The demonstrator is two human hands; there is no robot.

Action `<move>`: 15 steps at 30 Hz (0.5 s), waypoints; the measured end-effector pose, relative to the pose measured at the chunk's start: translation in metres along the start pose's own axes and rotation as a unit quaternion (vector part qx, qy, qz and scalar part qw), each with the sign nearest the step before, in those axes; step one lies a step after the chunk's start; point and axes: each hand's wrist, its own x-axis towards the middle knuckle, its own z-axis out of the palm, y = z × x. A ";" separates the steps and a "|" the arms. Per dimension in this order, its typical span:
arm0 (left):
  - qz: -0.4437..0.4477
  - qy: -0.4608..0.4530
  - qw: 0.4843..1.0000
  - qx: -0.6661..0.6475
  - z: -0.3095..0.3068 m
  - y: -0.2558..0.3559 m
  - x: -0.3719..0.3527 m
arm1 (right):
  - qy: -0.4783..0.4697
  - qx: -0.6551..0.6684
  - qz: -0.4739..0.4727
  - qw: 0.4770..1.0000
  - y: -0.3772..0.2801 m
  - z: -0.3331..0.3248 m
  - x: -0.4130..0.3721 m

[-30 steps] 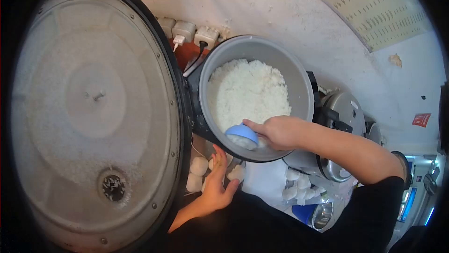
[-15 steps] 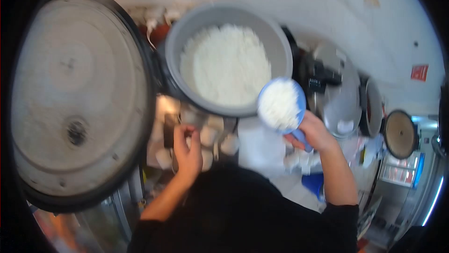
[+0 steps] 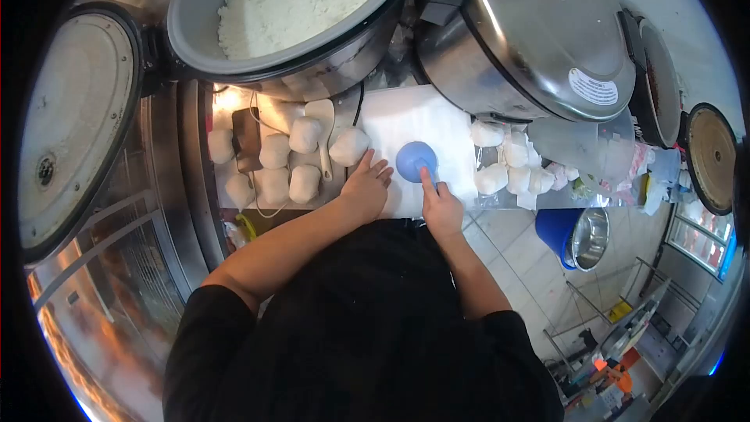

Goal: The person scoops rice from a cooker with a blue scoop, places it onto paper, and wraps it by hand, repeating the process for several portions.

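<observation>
My right hand (image 3: 442, 210) grips the handle of a blue scoop (image 3: 415, 162), its rounded underside facing up over white paper (image 3: 402, 114) on the counter. Any rice beneath the scoop is hidden. My left hand (image 3: 366, 188) rests at the paper's left edge with fingers stretched out, holding nothing. Just beyond its fingertips sits a rounded white wrapped bundle (image 3: 348, 146). Several similar bundles (image 3: 304, 183) lie to the left, beside a pale rice paddle (image 3: 322, 127). White rice (image 3: 301, 0) fills much of the open grey cooker pot (image 3: 191, 24) behind.
A closed steel rice cooker (image 3: 539, 47) stands at the back right. Several white bundles (image 3: 516, 149) lie right of the paper. A dark phone-like slab (image 3: 247, 139) is at left, near an open cooker lid (image 3: 94, 71). On the floor sits a blue bucket (image 3: 555, 231).
My right hand has brought the rice-filled scoop from beside the pot down to the paper and turned it over. My left hand has moved right to the paper's edge. The view has tilted down.
</observation>
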 end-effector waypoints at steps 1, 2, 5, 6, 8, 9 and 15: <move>-0.001 0.004 1.000 -0.002 -0.003 -0.006 0.000 | -0.035 0.022 0.036 0.998 -0.007 -0.021 0.015; -0.001 0.005 1.000 -0.009 -0.003 -0.004 -0.003 | -0.077 0.044 0.070 0.994 -0.014 -0.046 0.022; -0.014 0.047 0.998 0.032 -0.014 0.005 -0.009 | 0.211 0.187 0.026 0.959 -0.007 -0.117 0.035; -0.018 0.045 0.998 0.032 -0.016 0.008 -0.009 | 0.273 0.152 0.001 0.950 0.006 -0.151 0.042; 0.027 0.105 0.985 -0.136 -0.016 0.022 -0.008 | 0.446 0.158 0.041 0.880 0.032 -0.219 0.083; 0.026 0.100 0.985 -0.139 -0.005 0.031 -0.006 | 0.520 0.269 -0.012 0.811 0.025 -0.265 0.125; -0.008 0.242 0.954 -0.175 0.032 0.040 0.011 | 0.140 -0.020 0.143 0.980 0.072 -0.345 0.224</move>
